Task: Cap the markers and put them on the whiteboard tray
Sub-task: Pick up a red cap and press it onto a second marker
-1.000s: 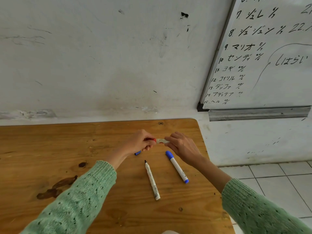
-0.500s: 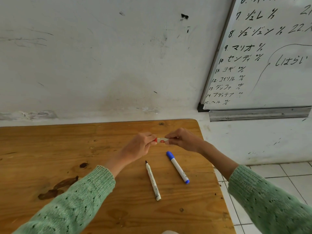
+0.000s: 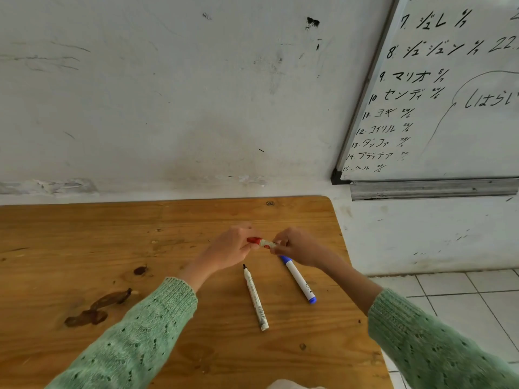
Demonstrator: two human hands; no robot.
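Observation:
Both hands hold a red marker (image 3: 266, 243) level above the wooden table (image 3: 84, 248). My left hand (image 3: 230, 248) pinches its red cap (image 3: 254, 240), which sits on the marker's left end. My right hand (image 3: 297, 248) grips the white barrel. Below them an uncapped black marker (image 3: 255, 297) lies on the table, tip pointing away. To its right lies a capped blue marker (image 3: 298, 279); its cap end is partly under my right hand. The metal whiteboard tray (image 3: 432, 189) runs along the wall at upper right and shows nothing on it.
A whiteboard (image 3: 449, 94) with black writing hangs above the tray. The table's right edge (image 3: 356, 276) drops to a white tiled floor (image 3: 463, 299). Dark stains (image 3: 98, 307) mark the table at the left. Green knit sleeves cover both forearms.
The hands have come together, and more of the red cap now shows on the marker's end. The blue object seen under my left hand a second ago is out of sight.

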